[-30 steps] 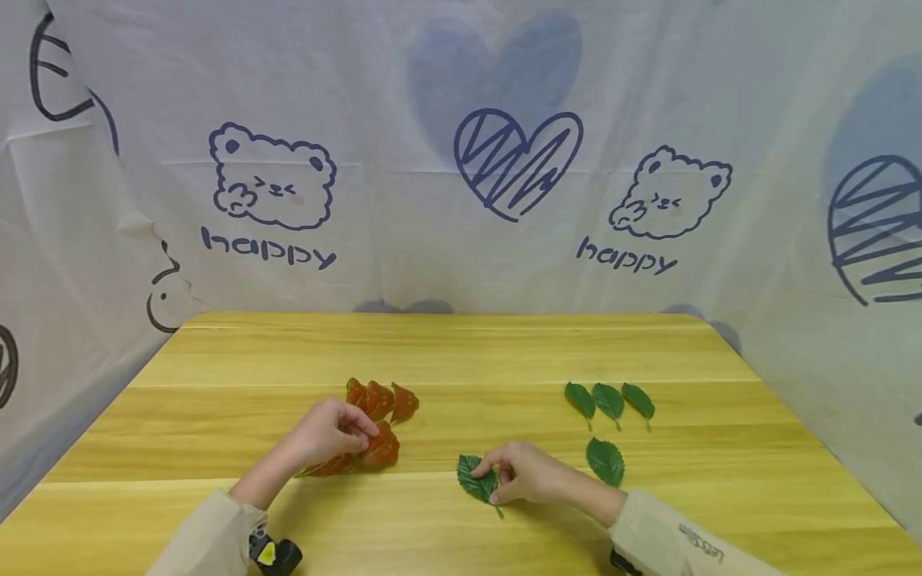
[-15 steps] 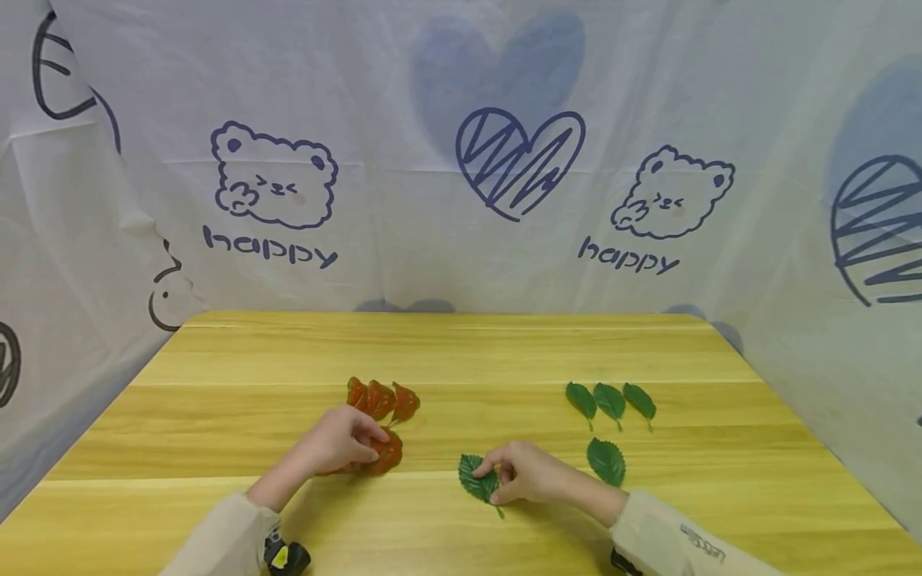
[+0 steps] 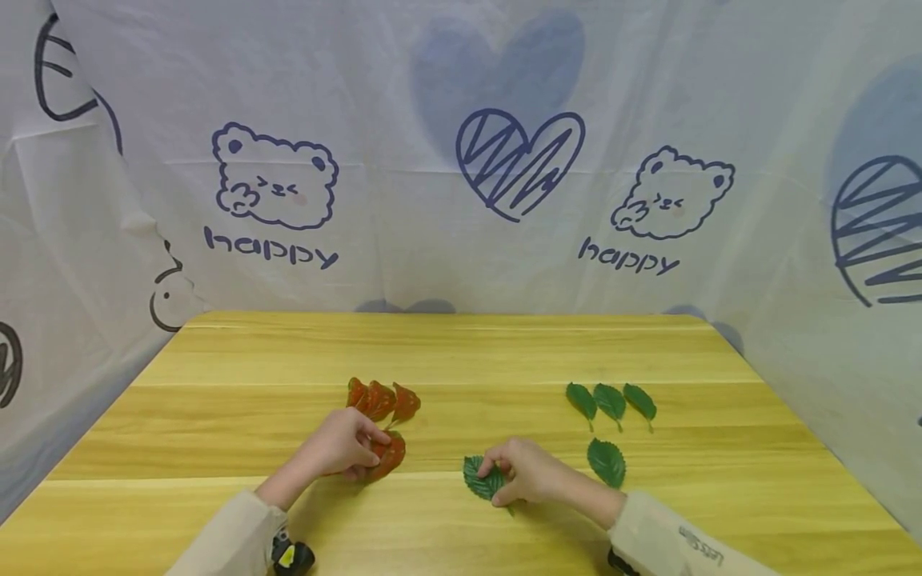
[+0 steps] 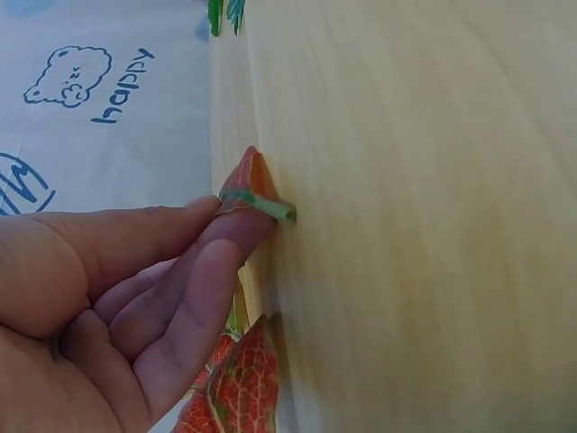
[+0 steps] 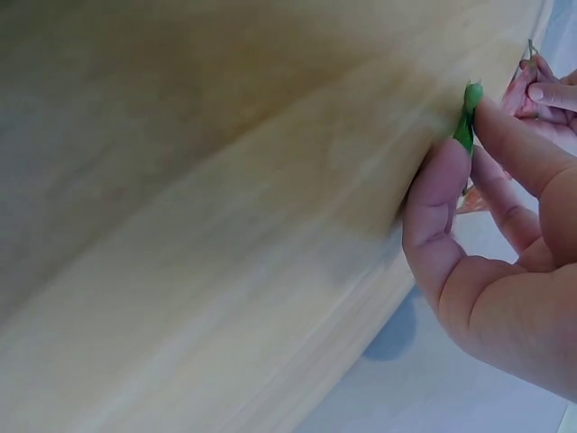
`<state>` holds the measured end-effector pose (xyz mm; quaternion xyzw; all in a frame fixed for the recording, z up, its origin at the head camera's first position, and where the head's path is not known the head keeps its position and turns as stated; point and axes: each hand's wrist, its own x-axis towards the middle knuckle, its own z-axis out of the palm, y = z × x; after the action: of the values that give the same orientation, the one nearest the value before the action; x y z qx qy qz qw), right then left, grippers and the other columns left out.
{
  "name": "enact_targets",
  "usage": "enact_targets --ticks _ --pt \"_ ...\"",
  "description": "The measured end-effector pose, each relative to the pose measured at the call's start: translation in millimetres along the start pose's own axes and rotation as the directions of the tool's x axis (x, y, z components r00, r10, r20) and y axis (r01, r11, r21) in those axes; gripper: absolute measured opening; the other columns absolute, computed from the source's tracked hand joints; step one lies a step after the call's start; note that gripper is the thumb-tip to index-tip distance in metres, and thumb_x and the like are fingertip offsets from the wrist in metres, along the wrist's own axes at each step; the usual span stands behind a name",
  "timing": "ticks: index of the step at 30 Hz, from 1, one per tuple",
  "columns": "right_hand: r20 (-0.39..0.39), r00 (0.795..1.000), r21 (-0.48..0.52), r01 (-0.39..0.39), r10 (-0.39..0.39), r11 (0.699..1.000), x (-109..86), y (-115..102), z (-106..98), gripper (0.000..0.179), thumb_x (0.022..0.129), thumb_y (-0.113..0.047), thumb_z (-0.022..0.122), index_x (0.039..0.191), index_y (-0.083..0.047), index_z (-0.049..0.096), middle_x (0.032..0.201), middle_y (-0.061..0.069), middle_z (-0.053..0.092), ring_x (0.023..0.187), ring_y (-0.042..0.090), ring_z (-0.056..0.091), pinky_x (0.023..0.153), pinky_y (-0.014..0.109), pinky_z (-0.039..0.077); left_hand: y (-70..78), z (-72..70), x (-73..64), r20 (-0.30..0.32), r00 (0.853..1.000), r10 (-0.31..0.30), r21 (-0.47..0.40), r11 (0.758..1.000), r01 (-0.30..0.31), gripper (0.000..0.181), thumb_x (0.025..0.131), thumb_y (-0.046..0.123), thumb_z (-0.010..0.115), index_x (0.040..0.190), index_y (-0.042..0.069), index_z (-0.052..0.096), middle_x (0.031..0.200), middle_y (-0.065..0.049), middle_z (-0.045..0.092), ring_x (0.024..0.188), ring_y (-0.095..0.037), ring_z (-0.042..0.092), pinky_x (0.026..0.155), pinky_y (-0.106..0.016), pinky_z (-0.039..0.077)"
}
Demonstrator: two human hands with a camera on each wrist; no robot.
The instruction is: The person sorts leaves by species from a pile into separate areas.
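Observation:
My left hand (image 3: 349, 444) pinches a red leaf (image 3: 392, 456) between thumb and fingers, close over the left-middle of the table. In the left wrist view that leaf (image 4: 243, 171) is seen nearly edge-on, its green stem (image 4: 275, 207) crossing beside the thumb tip. My right hand (image 3: 531, 472) pinches a green serrated leaf (image 3: 477, 478) near its stem, just right of the table's middle. From the right wrist, only a narrow green part of it (image 5: 467, 117) shows between thumb and finger. Several red leaves (image 3: 380, 400) lie just beyond my left hand, partly overlapping.
Three green leaves (image 3: 609, 402) lie in a row at the back right of the wooden table (image 3: 461, 352). Another green leaf (image 3: 607, 462) lies in front of them, beyond my right wrist. A white printed cloth (image 3: 418, 240) hangs behind the table and along its sides.
My left hand has shifted right and slightly nearer with its red leaf, which has turned a little. The right hand has barely moved; its green leaf has tilted and shifted slightly right.

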<state>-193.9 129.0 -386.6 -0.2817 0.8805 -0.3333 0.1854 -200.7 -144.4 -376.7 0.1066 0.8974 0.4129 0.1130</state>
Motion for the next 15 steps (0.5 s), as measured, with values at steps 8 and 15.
enact_targets --ticks 8,15 --pt "0.019 0.999 0.081 -0.037 0.035 0.996 -1.6 4 -3 0.027 0.075 0.006 0.067 0.099 -0.004 0.064 0.053 -0.001 0.041 0.04 0.008 0.034 0.039 0.019 0.033 0.2 1.8 0.8 -0.015 0.999 -0.044 0.017 0.999 0.044 0.019 0.073 -0.01 0.066 0.091 -0.005 0.067 0.05 -0.007 0.056 0.042 -0.018 0.055 0.042 -0.028 0.047" --pt "0.008 1.0 0.124 -0.024 0.023 0.992 -6.5 9 -11 0.025 0.078 0.006 0.063 0.103 0.0 0.063 0.057 0.0 0.044 0.044 0.011 0.042 0.041 0.021 0.038 1.0 2.9 1.1 -0.009 0.998 -0.061 0.01 0.998 0.062 0.02 0.073 -0.01 0.066 0.093 -0.005 0.067 0.049 -0.008 0.055 0.042 -0.019 0.055 0.042 -0.028 0.048"
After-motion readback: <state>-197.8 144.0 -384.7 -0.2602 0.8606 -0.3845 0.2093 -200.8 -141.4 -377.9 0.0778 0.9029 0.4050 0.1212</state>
